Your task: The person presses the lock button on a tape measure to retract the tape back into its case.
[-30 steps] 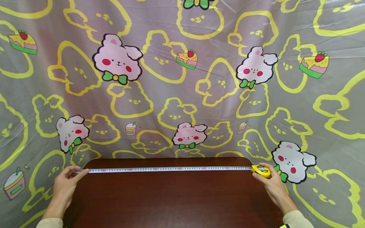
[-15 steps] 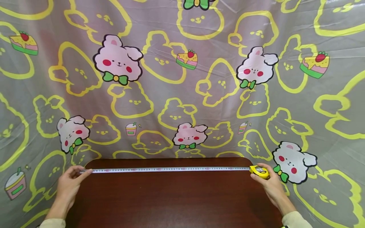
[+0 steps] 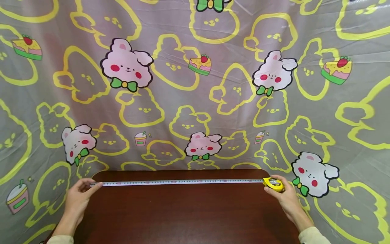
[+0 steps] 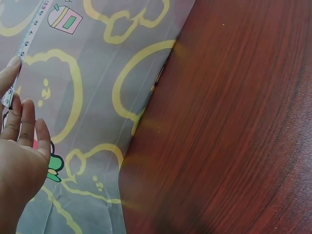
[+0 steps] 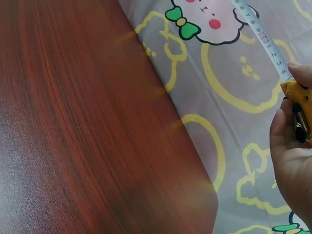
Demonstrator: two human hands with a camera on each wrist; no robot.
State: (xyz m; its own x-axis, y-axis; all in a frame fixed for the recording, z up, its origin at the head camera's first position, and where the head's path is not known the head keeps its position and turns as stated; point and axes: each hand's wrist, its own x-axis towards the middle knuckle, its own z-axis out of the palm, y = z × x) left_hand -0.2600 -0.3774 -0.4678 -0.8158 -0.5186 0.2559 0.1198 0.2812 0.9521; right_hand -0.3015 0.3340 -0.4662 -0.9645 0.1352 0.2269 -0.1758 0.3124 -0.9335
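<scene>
Fingers (image 3: 95, 188) of the left hand (image 3: 76, 200), at the lower left of the head view, pinch the end of a tape (image 3: 182, 182). At the lower right, the right hand (image 3: 287, 199) grips its yellow case (image 3: 274, 184). The tape runs straight and nearly level between them, numbers up, across the far part of a red-brown tabletop (image 3: 182, 217). Both ends are probably held apart to keep it taut. Rabbit-patterned cloth (image 3: 182, 96) fills the upper frame.

Left wrist view: at the left edge, the thumb (image 4: 9, 74) and a fingertip clamp the tape; the other fingers extend loosely. The tape climbs toward the upper left against cloth, so it seems raised; tabletop fills the right.

Right wrist view: at the right edge, the case is cut off by the frame, thumb near the tape's exit, hand around it, presumably to steady it. Its clip (image 5: 299, 127) is dark. The tape slants toward the top; tabletop fills the left.
</scene>
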